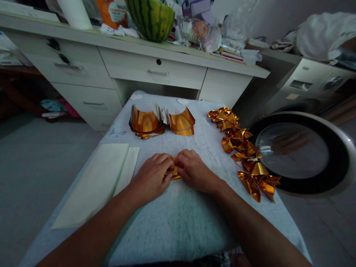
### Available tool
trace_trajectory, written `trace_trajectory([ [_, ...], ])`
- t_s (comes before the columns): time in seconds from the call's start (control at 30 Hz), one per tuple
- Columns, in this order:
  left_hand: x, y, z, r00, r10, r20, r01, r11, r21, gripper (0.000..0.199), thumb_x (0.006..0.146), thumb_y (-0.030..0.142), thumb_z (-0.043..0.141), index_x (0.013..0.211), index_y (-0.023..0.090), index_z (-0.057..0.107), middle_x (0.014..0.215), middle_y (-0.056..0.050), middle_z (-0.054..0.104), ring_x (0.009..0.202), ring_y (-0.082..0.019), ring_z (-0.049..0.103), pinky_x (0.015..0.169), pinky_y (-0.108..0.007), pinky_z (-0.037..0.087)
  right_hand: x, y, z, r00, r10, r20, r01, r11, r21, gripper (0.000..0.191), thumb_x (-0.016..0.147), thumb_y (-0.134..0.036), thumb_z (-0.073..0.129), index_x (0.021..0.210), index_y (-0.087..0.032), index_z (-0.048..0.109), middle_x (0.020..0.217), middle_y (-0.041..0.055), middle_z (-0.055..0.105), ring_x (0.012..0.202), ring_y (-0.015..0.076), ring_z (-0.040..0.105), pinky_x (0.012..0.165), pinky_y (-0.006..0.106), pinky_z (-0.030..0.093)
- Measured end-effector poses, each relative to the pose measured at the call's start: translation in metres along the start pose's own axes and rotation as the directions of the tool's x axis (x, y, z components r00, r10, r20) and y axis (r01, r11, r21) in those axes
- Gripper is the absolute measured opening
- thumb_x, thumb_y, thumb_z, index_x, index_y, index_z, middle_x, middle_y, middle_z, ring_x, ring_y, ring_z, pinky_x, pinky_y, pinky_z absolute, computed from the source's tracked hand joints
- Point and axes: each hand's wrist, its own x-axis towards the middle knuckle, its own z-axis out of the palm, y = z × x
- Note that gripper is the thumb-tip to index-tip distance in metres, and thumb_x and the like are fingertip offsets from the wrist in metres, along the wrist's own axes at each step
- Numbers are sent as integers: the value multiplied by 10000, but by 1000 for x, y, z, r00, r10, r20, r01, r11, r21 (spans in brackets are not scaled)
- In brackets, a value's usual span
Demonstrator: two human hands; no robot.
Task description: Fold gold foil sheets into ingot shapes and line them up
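Between my two hands, a small piece of gold foil paper [175,172] lies low over the cloth-covered table. My left hand [155,172] has its fingers curled on the foil's left side, thumb toward me. From the other side my right hand [194,168] grips it with bent fingers. Most of the foil is hidden under the fingers. Beyond the hands stand two curled stacks of gold foil sheets, a left stack [146,121] and a right stack [182,121]. A row of folded gold foil pieces [236,138] runs along the table's right side.
White paper sheets [94,181] lie left of my hands on the tablecloth [178,226]. Behind is a white drawer desk [178,76] carrying a cut watermelon [152,18] and plastic bags. An open washing machine door [300,152] stands close to the table's right edge.
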Motion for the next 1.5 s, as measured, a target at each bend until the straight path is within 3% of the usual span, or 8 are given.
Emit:
trace_trajectory([
  [0.23,-6,-4,1,999,-15,52,17,999,-39,91,895,148,465,958,205,499,1122,-70,539,1048,-244,488,925,-432,427,0,-6,1,999,38,4,-38,997,-75,164,850,-266,641,977,-185,575,1046,66,571,951,216,482,849,352,383],
  [0.57,-11,-13,4,997,10,81,-2,996,-92,331,895,129,452,1211,223,433,1293,-80,485,1205,-247,442,1045,-442,397,-1,-26,6,994,98,-49,-107,962,-249,248,841,-346,624,1017,-190,546,1036,83,591,941,254,509,825,403,405],
  [0.8,-11,-11,2,997,-5,77,14,994,-108,333,892,137,474,1210,233,486,1297,-69,507,1213,-251,457,1053,-440,396,-3,-26,6,983,167,-78,-180,961,-210,383,819,-386,631,1102,-153,522,1082,118,572,967,273,501,863,437,418],
  [1.07,-12,-11,1,997,13,80,-6,997,-77,386,883,132,484,1255,236,467,1345,-63,487,1256,-237,428,1087,-437,365,-6,-20,12,982,167,-91,-180,970,-161,577,817,-441,621,1270,-124,456,1205,152,532,1054,306,462,944,494,394],
  [1.2,-14,-13,1,995,-3,95,11,996,-89,390,879,137,490,1253,244,469,1357,-57,472,1272,-237,411,1097,-441,352,-7,-17,7,988,144,-54,-150,979,-135,606,813,-421,650,1305,-129,448,1238,145,519,1078,301,459,960,488,402],
  [1.5,-12,-13,-2,993,-15,120,31,991,-130,401,847,128,483,1229,248,481,1366,-61,474,1288,-258,399,1104,-474,340,-13,6,-13,985,164,54,-159,983,-87,927,767,-387,728,1512,-130,242,1478,184,355,1335,337,330,1095,521,338],
])
